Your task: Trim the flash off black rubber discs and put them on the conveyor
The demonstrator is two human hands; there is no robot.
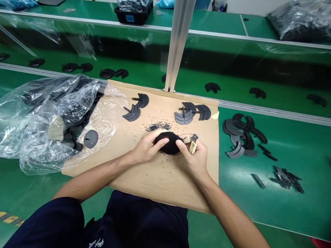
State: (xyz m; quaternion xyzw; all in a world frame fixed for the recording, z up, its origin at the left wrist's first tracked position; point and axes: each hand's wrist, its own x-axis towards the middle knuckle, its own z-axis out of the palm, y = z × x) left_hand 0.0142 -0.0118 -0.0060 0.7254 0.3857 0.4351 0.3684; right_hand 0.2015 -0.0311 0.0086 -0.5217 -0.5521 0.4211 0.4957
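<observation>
Between my hands, above the cardboard sheet (165, 186), is a black rounded plastic piece (169, 143). My left hand (148, 146) grips its left side, thumb on top. At its right edge my right hand (193, 156) pinches it with the thumb. Tucked in the right hand as well are small nippers (193, 143) with cream handles; their jaws are hard to make out. Tiny black scraps (159, 126) lie scattered on the cardboard just beyond the piece. Farther back are curved black pieces (133, 112) at left and more curved pieces (184, 115) at right.
A clear plastic bag (51, 120) of black discs covers the left side, with a loose disc (90, 138) beside it. On the green table at right lie stacked curved parts (238, 134) and narrow black strips (287, 179). A metal post (178, 44) rises behind the cardboard.
</observation>
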